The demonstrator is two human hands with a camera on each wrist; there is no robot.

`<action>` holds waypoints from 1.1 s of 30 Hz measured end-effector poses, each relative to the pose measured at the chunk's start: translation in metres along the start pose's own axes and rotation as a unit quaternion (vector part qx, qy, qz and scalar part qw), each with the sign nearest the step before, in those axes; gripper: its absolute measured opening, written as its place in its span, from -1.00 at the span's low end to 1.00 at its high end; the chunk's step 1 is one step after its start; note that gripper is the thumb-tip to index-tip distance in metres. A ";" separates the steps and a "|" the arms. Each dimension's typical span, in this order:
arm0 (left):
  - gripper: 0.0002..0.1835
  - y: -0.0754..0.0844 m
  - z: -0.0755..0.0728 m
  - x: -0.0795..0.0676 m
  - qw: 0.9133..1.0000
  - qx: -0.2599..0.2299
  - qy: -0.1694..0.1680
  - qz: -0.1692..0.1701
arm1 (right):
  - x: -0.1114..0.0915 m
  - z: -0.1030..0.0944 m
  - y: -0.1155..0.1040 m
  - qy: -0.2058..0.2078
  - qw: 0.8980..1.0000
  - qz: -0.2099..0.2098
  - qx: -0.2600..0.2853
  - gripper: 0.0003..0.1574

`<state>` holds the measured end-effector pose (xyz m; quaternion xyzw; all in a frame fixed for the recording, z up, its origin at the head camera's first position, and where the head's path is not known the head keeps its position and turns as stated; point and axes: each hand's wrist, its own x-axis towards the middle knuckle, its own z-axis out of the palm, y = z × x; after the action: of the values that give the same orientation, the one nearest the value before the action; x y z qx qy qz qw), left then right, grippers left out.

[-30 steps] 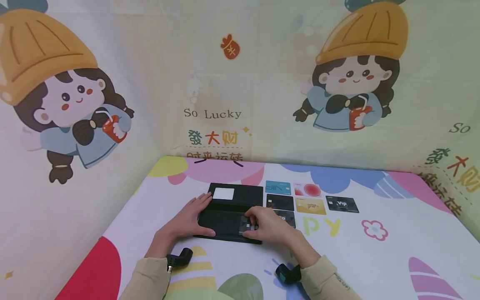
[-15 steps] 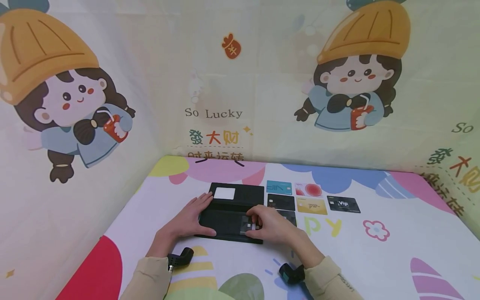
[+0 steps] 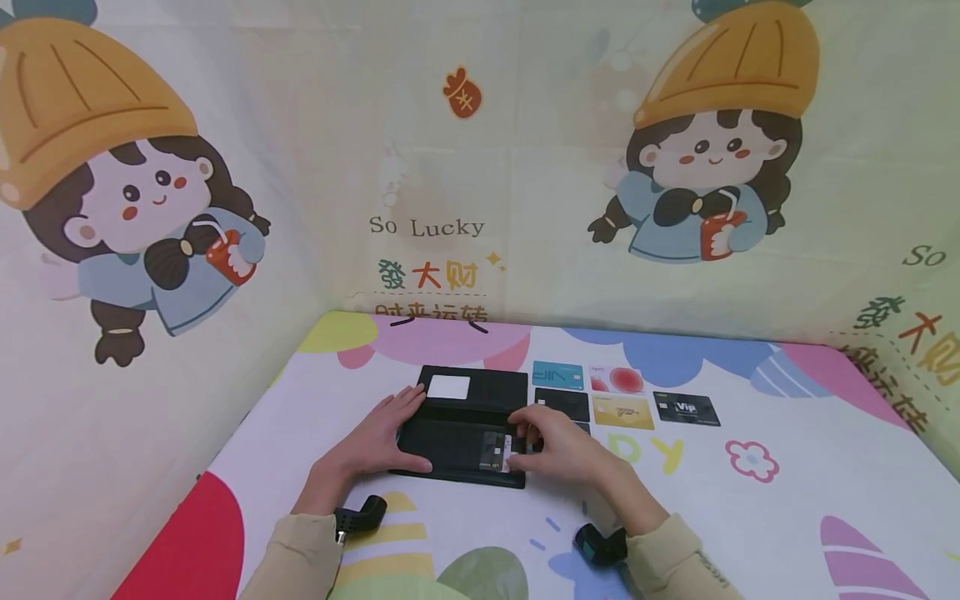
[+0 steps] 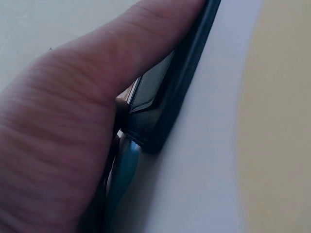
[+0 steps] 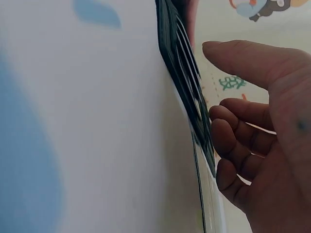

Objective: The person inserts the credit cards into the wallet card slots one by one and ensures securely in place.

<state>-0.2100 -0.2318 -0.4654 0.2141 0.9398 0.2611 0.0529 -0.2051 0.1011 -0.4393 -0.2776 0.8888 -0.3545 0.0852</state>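
Note:
A black wallet (image 3: 442, 447) lies unfolded on the table, a white panel (image 3: 450, 387) on its far flap. Dark cards (image 3: 491, 452) sit in slots at the right end of its near flap. My left hand (image 3: 375, 433) rests on the wallet's left side, thumb stretched along the near edge; in the left wrist view that thumb lies against the wallet (image 4: 182, 87). My right hand (image 3: 562, 446) hovers at the wallet's right end. In the right wrist view, the right hand's (image 5: 265, 111) thumb stands apart from the wallet's edge (image 5: 177, 63), its fingers loosely bent and holding nothing.
Right of the wallet lie a teal card (image 3: 557, 375), a white card with a red circle (image 3: 617, 380), a black card (image 3: 564, 406), a gold card (image 3: 624, 412) and a black VIP card (image 3: 686, 408). Another dark card (image 3: 582, 428) is mostly hidden behind my right hand.
My right hand has let go of the card at the wallet's near flap and drawn back to the right, exposing the slotted cards. My left hand stays in place.

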 end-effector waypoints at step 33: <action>0.29 0.000 0.000 -0.001 1.000 0.000 0.002 0.000 | -0.030 -0.035 0.039 0.039 0.998 0.026 -0.031 -0.32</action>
<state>-0.2093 -0.2322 -0.4658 0.2140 0.9398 0.2615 0.0508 -0.2092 0.1612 -0.4412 -0.2431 0.9088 -0.3353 0.0514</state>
